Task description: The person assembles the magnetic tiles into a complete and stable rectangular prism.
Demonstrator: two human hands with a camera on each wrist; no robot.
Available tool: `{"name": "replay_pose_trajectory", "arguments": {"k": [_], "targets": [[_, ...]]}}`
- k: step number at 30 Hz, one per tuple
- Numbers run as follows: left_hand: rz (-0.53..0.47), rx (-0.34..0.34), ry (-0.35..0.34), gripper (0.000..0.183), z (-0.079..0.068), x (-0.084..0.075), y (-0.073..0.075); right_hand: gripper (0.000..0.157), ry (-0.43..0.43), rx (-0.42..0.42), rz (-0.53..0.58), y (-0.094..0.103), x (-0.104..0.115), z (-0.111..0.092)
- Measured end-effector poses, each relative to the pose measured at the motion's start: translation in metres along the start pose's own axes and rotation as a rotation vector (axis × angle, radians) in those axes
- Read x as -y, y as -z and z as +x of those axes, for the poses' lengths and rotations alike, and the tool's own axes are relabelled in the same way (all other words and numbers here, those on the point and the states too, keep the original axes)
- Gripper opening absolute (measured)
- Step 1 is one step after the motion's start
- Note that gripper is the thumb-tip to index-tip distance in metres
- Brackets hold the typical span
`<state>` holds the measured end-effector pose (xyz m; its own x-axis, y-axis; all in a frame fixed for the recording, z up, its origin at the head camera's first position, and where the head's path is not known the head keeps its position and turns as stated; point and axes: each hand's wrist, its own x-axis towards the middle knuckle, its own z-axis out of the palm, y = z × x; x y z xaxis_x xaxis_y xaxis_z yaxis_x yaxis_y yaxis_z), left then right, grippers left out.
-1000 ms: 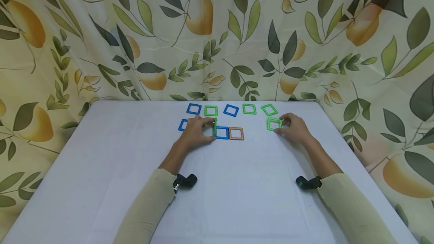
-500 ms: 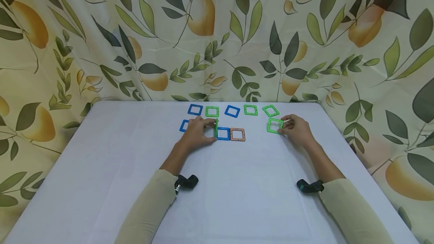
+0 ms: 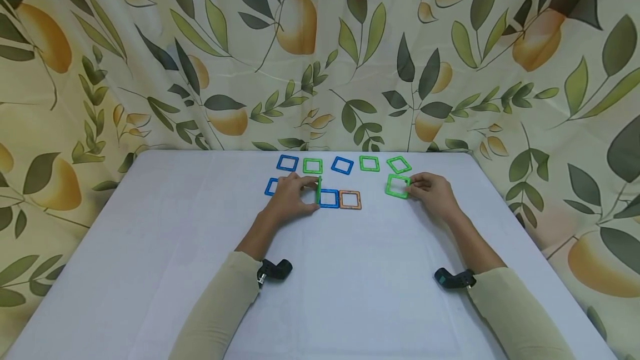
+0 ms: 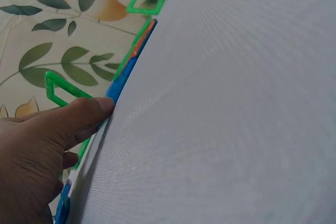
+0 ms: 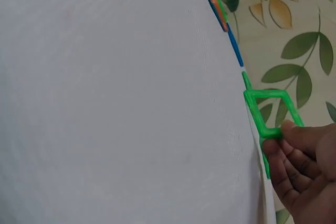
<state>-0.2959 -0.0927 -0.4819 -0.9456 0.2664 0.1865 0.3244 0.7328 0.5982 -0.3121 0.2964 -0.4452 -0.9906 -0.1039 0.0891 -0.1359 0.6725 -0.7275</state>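
Observation:
In the head view my left hand (image 3: 289,198) pinches a green square magnetic tile (image 3: 319,189) between thumb and fingers, holding it on edge. This upright tile stands at the left side of a blue square tile (image 3: 329,206) lying flat. An orange square tile (image 3: 350,208) lies against the blue one's right side. Further right, my right hand (image 3: 434,196) pinches a second green square tile (image 3: 387,185) by its right edge, tilted up. In the right wrist view, thumb and fingertips grip one side of this green frame (image 5: 256,114).
Along the table's back edge lies a row of loose blue and green square tiles (image 3: 313,172). Another blue tile (image 3: 268,186) is partly hidden behind my left hand. White cloth covers the table (image 3: 350,282), and a leaf-patterned curtain (image 3: 370,110) hangs behind it.
My right hand has drawn its green tile slightly left and toward me, turning it a little. The left hand keeps its upright green tile in the same spot.

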Motion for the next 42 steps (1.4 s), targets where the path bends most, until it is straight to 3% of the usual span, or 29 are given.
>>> {"name": "replay_pose_trajectory", "arguments": {"k": [7, 18, 33, 42], "targets": [[0.001, -0.009, -0.013, 0.067, -0.001, 0.001, 0.001, 0.024, 0.024, -0.013, 0.045, -0.012, 0.009, 0.001], [-0.005, -0.021, -0.014, 0.066, -0.001, 0.003, 0.000, 0.021, 0.135, -0.080, 0.080, -0.038, 0.028, -0.001], [0.005, -0.018, -0.030, 0.067, 0.000, 0.002, 0.001, 0.017, 0.171, 0.027, 0.127, -0.064, 0.055, -0.009], [0.016, -0.016, -0.037, 0.068, 0.001, 0.003, -0.001, 0.017, 0.187, 0.040, 0.121, -0.073, 0.063, -0.010]]}}
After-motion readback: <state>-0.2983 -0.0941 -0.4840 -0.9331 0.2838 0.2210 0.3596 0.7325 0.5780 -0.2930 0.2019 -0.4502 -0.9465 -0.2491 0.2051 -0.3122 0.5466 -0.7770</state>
